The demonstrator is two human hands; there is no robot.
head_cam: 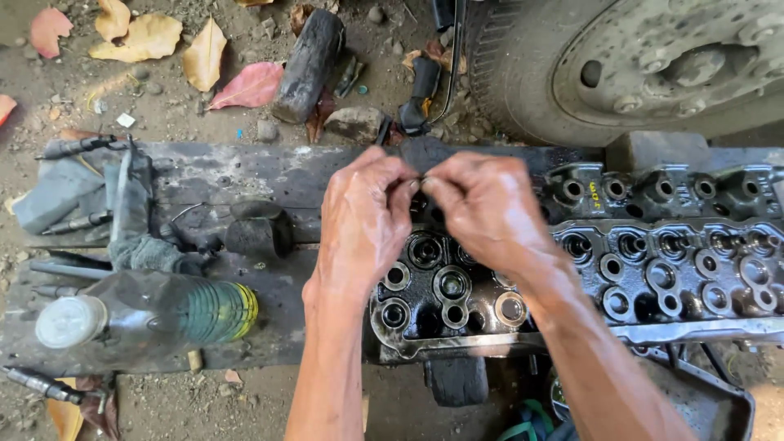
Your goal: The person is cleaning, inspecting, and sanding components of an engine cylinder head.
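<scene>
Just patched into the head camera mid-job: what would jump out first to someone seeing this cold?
Dead centre, the left hand and right hand meet fingertip to fingertip, pinching something too small to make out, above a black oily engine head that runs off to the right. A big dusty wheel fills the top right corner, and a plastic bottle lies on its side at lower left.

Small part pinched between left hand (363,216) and right hand (486,208) fingertips: too small to ID. Cylinder head (653,269) ran off frame beyond right hand; section under both hands hidden.
</scene>
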